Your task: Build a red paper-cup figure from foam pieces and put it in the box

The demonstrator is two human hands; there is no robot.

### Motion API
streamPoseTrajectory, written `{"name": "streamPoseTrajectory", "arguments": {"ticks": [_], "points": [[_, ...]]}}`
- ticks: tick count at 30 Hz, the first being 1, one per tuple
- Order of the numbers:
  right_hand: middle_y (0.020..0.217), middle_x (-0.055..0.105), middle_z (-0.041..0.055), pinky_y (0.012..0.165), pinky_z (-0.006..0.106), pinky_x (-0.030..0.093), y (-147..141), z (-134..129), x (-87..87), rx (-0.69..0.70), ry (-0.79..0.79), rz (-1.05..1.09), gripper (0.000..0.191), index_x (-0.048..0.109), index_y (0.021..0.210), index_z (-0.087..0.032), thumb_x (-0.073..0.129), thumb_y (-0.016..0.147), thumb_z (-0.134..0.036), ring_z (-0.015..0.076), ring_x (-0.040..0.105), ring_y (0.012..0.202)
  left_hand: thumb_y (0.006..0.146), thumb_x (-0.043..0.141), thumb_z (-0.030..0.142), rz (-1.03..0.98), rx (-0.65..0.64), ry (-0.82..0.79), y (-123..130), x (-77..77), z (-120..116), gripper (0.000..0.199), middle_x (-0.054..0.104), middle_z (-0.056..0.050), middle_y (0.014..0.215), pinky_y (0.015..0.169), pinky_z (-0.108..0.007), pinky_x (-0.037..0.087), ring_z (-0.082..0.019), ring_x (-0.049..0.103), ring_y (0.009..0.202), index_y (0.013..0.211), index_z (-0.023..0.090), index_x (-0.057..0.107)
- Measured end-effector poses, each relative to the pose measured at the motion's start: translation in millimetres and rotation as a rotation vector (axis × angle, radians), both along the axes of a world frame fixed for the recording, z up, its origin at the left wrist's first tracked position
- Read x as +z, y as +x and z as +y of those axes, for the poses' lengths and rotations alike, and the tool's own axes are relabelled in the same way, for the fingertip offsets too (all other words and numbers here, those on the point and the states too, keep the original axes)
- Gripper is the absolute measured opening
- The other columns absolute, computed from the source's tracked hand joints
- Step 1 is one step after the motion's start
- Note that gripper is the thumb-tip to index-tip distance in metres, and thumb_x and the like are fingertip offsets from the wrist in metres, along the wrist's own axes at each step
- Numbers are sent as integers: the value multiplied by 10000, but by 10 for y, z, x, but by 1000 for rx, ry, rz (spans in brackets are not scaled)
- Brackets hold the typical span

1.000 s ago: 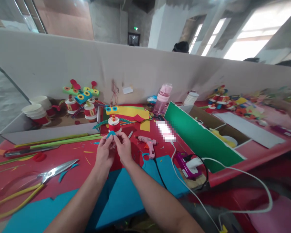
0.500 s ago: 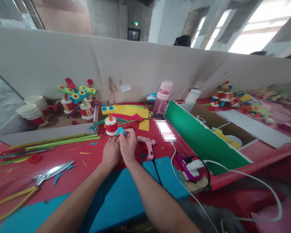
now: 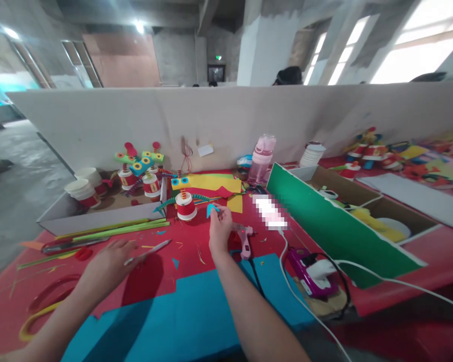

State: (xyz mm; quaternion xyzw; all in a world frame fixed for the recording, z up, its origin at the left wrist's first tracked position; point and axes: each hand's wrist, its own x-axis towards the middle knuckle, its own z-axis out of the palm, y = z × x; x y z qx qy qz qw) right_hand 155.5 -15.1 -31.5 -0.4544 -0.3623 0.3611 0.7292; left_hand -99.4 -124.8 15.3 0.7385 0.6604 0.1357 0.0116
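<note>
My right hand pinches a small blue paper piece between thumb and fingertips, just right of a red-and-white paper cup figure with a yellow head, blue eyes and pleated green arms. My left hand is closed over the middle of a pair of scissors. Their metal blades point right past the fingers, and the hand and forearm hide part of the handles. Below my right hand lies a pink glue gun with its cord toward me.
Finished cup figures stand in a white-sided box at the left. Green strips lie before it. Blue sheets cover the near edge. To the right are a purple power strip, white cable and green-sided box; a pink bottle stands behind.
My hands have parted. The left has moved left and down onto the scissors; the right keeps the blue paper piece, now away from the cup. The view has tilted up slightly.
</note>
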Motion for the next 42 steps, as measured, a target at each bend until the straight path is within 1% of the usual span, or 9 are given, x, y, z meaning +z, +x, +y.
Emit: {"name": "streamPoseTrajectory", "arguments": {"ticks": [4,6,9,14,21,26,31,38,42], "points": [[692,563,-12,613,247,456,70,259,34,-117,-78,26,166,481,784,-200,561,742,-338,132,533,638,847,509,451,106,-157,259,156,484,197,290,684,-102,980,863,-396,432,-300,598,956,992,263,675],[720,599,6,645,259,490,128,380,58,-120,-71,7,166,491,806,-197,546,736,-338,144,580,671,877,488,423,83,-241,342,493,680,355,259,682,-92,952,845,-372,433,-275,596,923,946,258,676],[767,642,31,669,280,535,247,480,85,-49,-43,-19,205,529,849,-189,542,738,-362,165,638,724,910,429,278,101,-365,367,1071,811,630,258,667,-96,864,835,-365,421,-253,571,881,876,214,676],[824,679,48,669,301,567,398,477,43,15,-3,11,309,580,956,-172,564,754,-405,177,669,737,811,506,110,218,-534,320,1675,776,1209,189,648,-135,827,961,-465,338,-303,528,986,802,194,676],[813,696,43,729,295,532,378,444,32,-73,-26,-187,183,595,907,-201,511,812,-333,191,675,791,591,736,69,309,-538,291,1781,555,1782,266,582,-96,589,1066,-557,166,-363,499,1029,444,213,568],[805,702,35,745,286,499,332,416,105,-78,-30,-306,82,566,830,-222,501,829,-272,193,674,793,583,727,47,234,-521,265,1761,437,1858,320,537,-80,519,1086,-586,107,-355,516,960,401,210,520],[798,699,28,731,281,477,361,435,141,-108,-78,-363,29,542,822,-229,516,834,-225,197,670,784,631,648,19,223,-518,266,1728,454,1829,313,552,-94,523,1060,-583,141,-342,532,922,416,202,514],[820,711,41,727,284,481,324,501,116,-96,-114,-473,129,578,905,-218,547,818,-128,207,678,814,726,655,179,380,-452,322,1659,503,1706,92,670,-109,713,1031,-553,214,-319,547,930,641,212,664],[842,725,65,751,294,495,294,527,77,-65,-131,-526,180,600,954,-196,563,806,-99,218,685,830,793,596,230,466,-463,305,1679,523,1645,107,687,-113,791,1026,-550,227,-322,546,959,756,196,691]]}}
